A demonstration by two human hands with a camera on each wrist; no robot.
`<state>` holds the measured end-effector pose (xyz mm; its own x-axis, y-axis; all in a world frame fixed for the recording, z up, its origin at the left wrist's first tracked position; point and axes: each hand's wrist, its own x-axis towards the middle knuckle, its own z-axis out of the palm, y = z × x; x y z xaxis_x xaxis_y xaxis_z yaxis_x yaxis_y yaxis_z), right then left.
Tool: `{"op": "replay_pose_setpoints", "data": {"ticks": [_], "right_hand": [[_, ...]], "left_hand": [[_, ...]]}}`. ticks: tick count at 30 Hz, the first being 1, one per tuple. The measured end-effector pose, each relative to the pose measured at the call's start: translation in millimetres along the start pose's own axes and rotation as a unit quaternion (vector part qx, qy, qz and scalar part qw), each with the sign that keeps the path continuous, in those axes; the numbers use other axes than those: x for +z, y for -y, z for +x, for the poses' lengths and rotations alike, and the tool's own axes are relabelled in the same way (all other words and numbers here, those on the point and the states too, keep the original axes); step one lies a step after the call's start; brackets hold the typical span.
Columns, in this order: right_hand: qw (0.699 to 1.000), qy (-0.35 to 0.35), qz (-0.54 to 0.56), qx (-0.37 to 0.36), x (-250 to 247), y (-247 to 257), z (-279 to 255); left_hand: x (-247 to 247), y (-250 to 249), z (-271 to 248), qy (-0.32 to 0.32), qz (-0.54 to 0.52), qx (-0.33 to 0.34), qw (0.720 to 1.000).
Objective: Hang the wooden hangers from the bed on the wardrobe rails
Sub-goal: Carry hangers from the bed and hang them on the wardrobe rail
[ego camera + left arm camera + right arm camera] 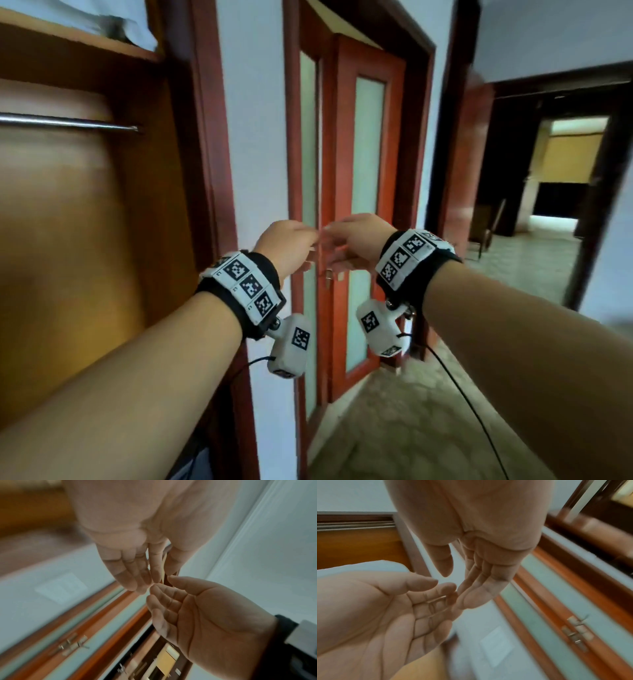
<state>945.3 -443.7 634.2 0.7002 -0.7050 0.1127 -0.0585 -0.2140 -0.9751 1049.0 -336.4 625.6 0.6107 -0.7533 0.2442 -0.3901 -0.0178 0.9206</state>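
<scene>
Centrally, the left hand (287,243) and right hand (356,240) meet fingertip to fingertip, both relaxed and empty; the wardrobe rail (68,122) sits upper left.

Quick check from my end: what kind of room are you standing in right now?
Most likely a bedroom or dressing area in a home. An open wooden wardrobe with a bare metal rail is at left, a red-framed frosted-glass door ahead, and a doorway opening onto another room at right.

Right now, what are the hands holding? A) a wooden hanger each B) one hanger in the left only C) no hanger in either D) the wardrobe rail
C: the left hand and right hand meet fingertip to fingertip with open palms, away from the bare wardrobe rail.
</scene>
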Motion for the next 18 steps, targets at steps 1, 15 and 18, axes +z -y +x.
{"op": "replay_pose_setpoints", "data": {"ticks": [1, 15, 18], "right_hand": [[1.000, -0.027, -0.006, 0.012, -32.6, -11.3, -11.4], [0.910, -0.362, 0.020, 0.201, -343.9, -169.2, -242.1], [0.863, -0.438, 0.034, 0.249, -375.6, -204.5, -301.2]], "left_hand": [[34.5, -2.8, -1.1, 0.024, -0.007, 0.002, 1.000], [439.1, -34.3, -102.9, 0.399, -0.029, 0.007, 0.916], [498.7, -24.3, -139.1, 0.473, -0.029, 0.003, 0.881]]}}
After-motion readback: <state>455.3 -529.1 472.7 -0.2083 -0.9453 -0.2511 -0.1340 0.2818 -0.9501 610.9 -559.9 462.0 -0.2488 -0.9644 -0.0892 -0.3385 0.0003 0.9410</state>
